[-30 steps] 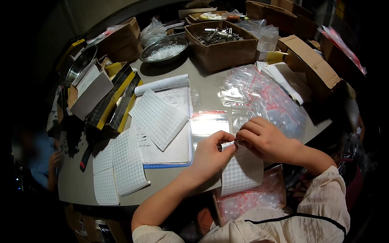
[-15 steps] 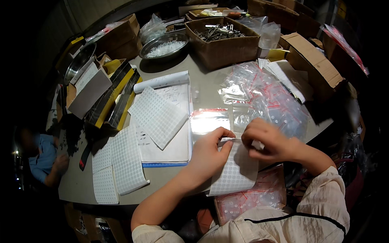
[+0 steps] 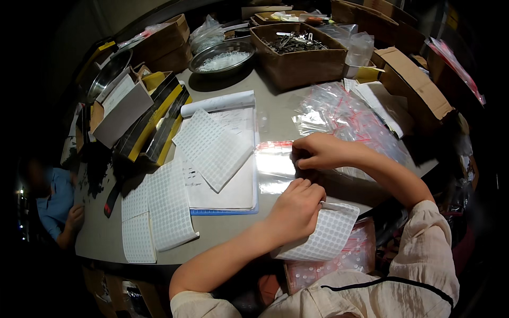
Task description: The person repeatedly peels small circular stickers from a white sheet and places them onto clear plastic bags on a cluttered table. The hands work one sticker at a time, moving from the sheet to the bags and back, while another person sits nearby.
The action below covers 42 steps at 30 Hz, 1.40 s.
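Note:
My left hand (image 3: 298, 209) is closed on the edge of a white sheet of small round stickers (image 3: 331, 233), which hangs over the table's front edge. Farther up, my right hand (image 3: 322, 151) rests at the right side of a clear zip bag with a red strip (image 3: 275, 167) lying flat. Its fingers are pinched together; whatever they hold is hidden. To the right lies a loose pile of similar clear bags (image 3: 350, 114), several with a red strip. Below the sticker sheet, a box of bags bearing white dots (image 3: 323, 270) is by my lap.
More sticker sheets (image 3: 167, 212) lie at left, with another on a paper pad (image 3: 225, 199). At the back stand a metal bowl of clear bits (image 3: 222, 57) and a carton of metal parts (image 3: 299, 66). Black-and-yellow boxes (image 3: 154, 124) sit left; a person (image 3: 55, 201) is beyond the table's left edge.
My right hand has moved from the sticker sheet up and left to the zip bag. My left hand has shifted right and down, tilting the sheet. The view has shifted slightly.

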Each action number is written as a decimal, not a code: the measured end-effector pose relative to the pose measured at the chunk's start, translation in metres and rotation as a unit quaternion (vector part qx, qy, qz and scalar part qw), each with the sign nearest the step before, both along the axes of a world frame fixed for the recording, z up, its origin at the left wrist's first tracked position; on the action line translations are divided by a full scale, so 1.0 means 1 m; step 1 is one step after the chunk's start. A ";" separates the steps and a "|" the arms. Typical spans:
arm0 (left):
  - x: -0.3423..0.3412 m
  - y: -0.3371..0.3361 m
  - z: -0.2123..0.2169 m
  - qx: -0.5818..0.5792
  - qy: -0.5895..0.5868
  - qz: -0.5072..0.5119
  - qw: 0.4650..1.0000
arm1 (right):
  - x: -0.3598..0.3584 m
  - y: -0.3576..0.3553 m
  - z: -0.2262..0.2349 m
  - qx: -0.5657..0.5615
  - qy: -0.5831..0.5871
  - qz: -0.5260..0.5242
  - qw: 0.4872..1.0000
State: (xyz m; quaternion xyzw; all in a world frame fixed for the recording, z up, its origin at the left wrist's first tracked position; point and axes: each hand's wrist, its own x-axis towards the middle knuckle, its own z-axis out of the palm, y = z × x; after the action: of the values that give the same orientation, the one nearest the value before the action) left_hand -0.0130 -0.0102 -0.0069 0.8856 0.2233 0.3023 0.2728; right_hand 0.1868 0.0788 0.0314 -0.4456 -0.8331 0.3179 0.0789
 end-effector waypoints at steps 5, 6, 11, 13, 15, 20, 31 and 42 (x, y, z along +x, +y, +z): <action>-0.001 0.000 -0.013 0.036 -0.035 0.012 0.999 | 0.026 0.016 0.004 -0.025 -0.106 -0.078 0.991; 0.000 0.001 -0.015 0.048 -0.051 0.013 0.997 | 0.036 0.017 0.006 -0.014 -0.137 -0.078 0.987; 0.000 0.000 -0.009 0.016 0.034 0.049 0.998 | 0.079 0.010 0.014 -0.006 -0.200 -0.117 0.973; -0.002 0.003 -0.014 0.037 0.037 0.063 0.997 | 0.076 0.004 0.026 -0.004 -0.241 -0.127 0.962; -0.003 0.005 -0.018 0.079 0.074 0.068 0.992 | 0.079 -0.001 0.028 0.015 -0.254 -0.124 0.959; -0.001 0.007 -0.012 0.099 0.102 0.054 0.988 | 0.082 -0.014 0.030 0.050 -0.247 -0.130 0.959; -0.002 0.006 -0.008 0.121 0.092 0.026 0.988 | 0.085 -0.021 0.027 0.197 -0.130 -0.114 0.965; -0.001 0.006 -0.012 0.107 0.061 0.025 0.992 | 0.055 -0.014 0.008 -0.129 0.111 -0.097 0.981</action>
State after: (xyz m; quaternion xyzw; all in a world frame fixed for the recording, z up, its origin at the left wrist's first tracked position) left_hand -0.0143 -0.0046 -0.0189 0.9208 0.2282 0.2763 0.1541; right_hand 0.2417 0.0652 0.0392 -0.4923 -0.7243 0.4611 0.1432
